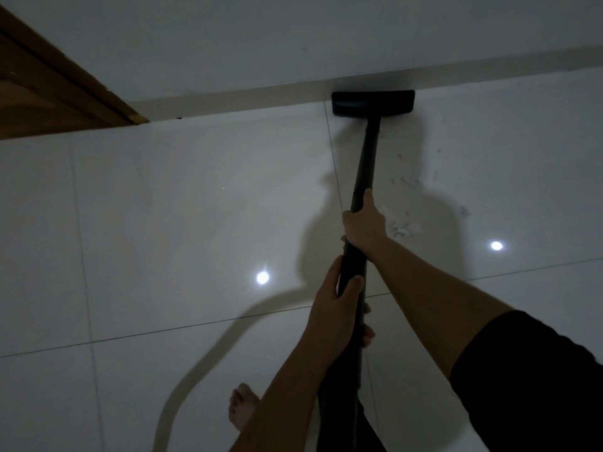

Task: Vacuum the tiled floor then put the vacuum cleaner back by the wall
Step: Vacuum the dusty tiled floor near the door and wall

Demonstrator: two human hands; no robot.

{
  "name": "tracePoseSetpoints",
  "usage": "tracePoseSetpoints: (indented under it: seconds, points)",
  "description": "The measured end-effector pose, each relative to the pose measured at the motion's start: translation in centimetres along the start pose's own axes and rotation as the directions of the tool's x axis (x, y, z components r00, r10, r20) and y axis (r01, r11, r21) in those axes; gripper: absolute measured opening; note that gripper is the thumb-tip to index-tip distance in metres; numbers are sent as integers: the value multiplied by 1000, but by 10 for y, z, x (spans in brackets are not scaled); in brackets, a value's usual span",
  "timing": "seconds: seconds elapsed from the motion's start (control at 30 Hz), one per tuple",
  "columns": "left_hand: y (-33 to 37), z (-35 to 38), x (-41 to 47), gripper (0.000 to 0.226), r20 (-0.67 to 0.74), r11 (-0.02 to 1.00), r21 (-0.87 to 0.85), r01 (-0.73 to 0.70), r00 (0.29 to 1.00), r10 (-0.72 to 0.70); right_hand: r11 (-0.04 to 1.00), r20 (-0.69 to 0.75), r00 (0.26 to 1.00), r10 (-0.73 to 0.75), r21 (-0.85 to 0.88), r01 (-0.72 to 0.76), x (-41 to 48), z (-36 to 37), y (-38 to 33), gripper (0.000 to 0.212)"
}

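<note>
Vacuum wand black, flat head touching skirting

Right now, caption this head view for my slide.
Both hands, left hand and right hand, grip the vacuum wand, its floor head against the baseboard.

I am looking down into a dim room of a home. Large glossy white floor tiles mirror two ceiling lights, a plain white wall has a pale skirting board, a wooden door frame stands left, and a bare foot shows below.
</note>
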State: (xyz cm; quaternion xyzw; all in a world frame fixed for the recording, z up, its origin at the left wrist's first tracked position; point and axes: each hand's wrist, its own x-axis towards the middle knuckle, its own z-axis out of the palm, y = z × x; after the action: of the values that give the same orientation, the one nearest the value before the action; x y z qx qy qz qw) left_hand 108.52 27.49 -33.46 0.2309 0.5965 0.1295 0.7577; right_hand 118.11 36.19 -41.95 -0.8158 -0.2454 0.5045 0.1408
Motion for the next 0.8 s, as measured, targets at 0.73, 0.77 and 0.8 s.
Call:
tracePoseSetpoints:
  seconds: [0.73, 0.77, 0.8]
  points:
    - [17, 82, 45, 49, 134, 1000, 18, 11, 991, -14, 996, -88, 992, 85, 4, -85, 45, -90, 18, 74]
    - [18, 84, 46, 48, 142, 1000, 26, 8, 990, -12, 996, -90, 992, 84, -2, -85, 44, -94, 18, 73]
    - [18, 86, 47, 48, 148, 999, 31, 8, 989, -12, 996, -87, 993, 84, -8, -85, 43, -97, 18, 72]
